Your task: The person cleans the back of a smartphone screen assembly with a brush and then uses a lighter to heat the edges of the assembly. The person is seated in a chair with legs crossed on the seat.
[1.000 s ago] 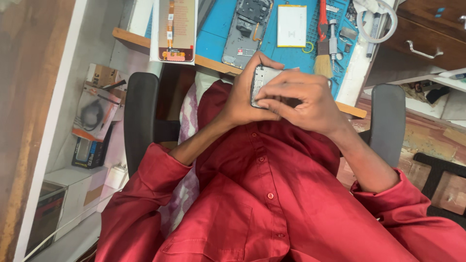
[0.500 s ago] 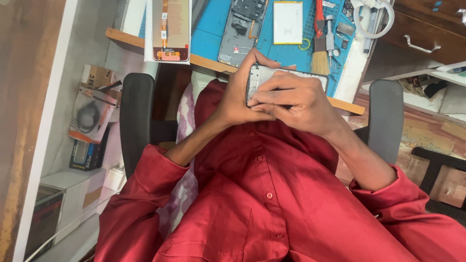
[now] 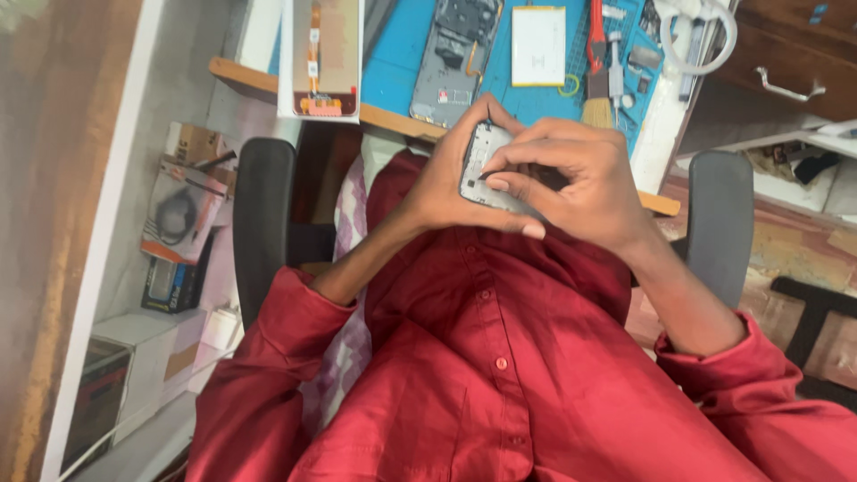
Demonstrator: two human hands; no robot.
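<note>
Head view: person in red shirt (image 3: 500,375) working on phone body (image 3: 486,170) held over the chest, below blue mat (image 3: 402,62).
Left hand (image 3: 446,183) is clamping the phone's edge; right hand (image 3: 580,183) is closing over it, fingertips (image 3: 497,185) pressing inside. Best keeping it braced, pressure light.

— What sort of place is this?

— A phone repair workshop. At the top centre of the frame a blue work mat (image 3: 406,54) covers the worktop (image 3: 250,80), and on it lie an opened phone body (image 3: 455,58) with its insides bare and a flat white battery (image 3: 538,45).

— Any tools?

— Red-handled pliers (image 3: 596,25) and a small brush (image 3: 596,107) at the upper right, plus a detached screen panel (image 3: 326,54) at the upper left. Boxed accessories (image 3: 178,214) crowd shelves at the left edge.
</note>
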